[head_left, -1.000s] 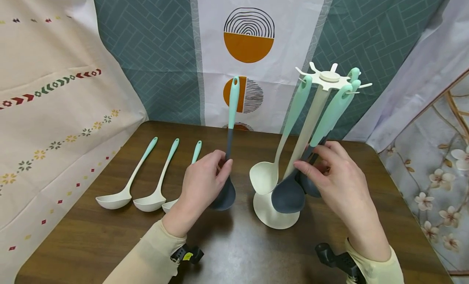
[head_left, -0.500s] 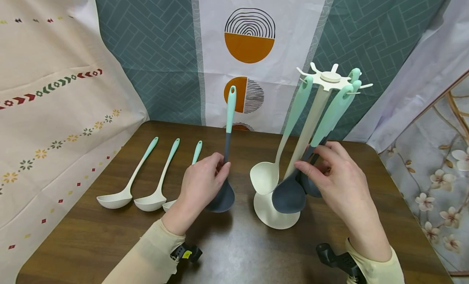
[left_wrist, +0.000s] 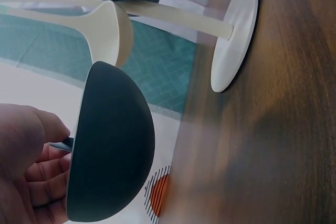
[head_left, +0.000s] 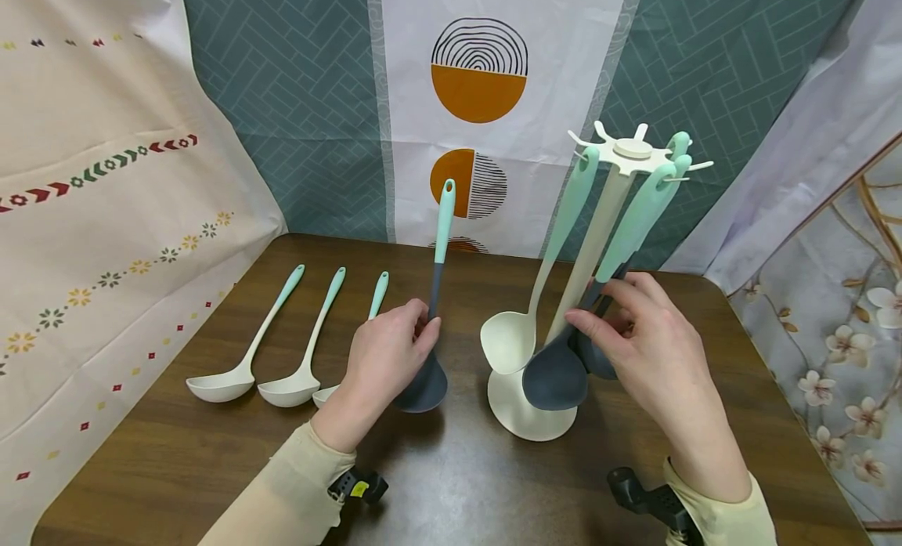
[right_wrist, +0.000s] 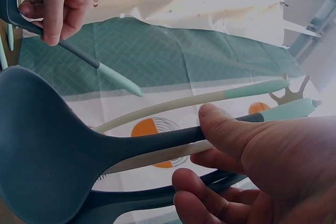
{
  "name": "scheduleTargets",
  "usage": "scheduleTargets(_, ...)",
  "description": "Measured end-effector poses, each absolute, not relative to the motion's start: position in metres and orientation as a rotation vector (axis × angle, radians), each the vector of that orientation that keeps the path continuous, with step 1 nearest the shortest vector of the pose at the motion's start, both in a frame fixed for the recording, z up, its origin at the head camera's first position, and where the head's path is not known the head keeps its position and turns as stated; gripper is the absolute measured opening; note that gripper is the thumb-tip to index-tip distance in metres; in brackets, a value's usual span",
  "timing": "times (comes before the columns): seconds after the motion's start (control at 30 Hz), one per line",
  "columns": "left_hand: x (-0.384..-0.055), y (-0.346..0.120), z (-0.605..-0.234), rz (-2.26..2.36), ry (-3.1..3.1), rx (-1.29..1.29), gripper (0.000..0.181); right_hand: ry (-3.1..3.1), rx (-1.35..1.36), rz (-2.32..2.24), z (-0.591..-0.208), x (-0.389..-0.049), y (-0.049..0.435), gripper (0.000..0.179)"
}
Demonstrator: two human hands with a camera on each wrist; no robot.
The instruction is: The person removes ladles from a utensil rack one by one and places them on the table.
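My left hand (head_left: 387, 342) pinches the dark grey shank of a ladle (head_left: 426, 385) between thumb and fingers. This ladle stands nearly upright, mint handle up, its bowl low over the table; its rounded bowl fills the middle of the left wrist view. On the right, my right hand (head_left: 651, 334) pinches the shank of a dark grey ladle (head_left: 555, 377) hanging from a cream utensil stand (head_left: 588, 256). In the right wrist view the thumb lies along that shank, and the curled fingers are beside a second dark ladle (right_wrist: 131, 201) behind it.
A cream ladle (head_left: 507, 342) hangs at the stand's left side, above its round base (head_left: 532, 421). Several cream ladles with mint handles lie on the wooden table (head_left: 486, 483) at the left, including one nearest the edge (head_left: 224, 384). Patterned cloth hangs behind.
My left hand has come down slightly and a little left, lowering its ladle towards the table. My right hand and the stand hold their places.
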State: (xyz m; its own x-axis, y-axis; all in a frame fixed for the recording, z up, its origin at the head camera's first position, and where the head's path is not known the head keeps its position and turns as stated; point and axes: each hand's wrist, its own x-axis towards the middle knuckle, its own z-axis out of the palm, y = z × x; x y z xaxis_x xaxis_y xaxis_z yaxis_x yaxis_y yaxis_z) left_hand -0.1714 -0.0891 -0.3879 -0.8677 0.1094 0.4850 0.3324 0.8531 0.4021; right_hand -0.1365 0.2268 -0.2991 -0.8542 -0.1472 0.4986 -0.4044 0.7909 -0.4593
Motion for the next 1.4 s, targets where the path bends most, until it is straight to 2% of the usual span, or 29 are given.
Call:
scheduleTargets(0.67, -0.176, -0.093, -0.402, -0.649, -2.703, -0.270, 0.024, -2.531, 0.419, 0.790, -0.299, -0.136, 0.226, 0.036)
scheduleTargets(1.4, -0.183, -0.096, -0.421, -0.652, -2.814, -0.211, 0.024, -2.529, 0.415, 0.786, -0.299, -0.136, 0.225, 0.035)
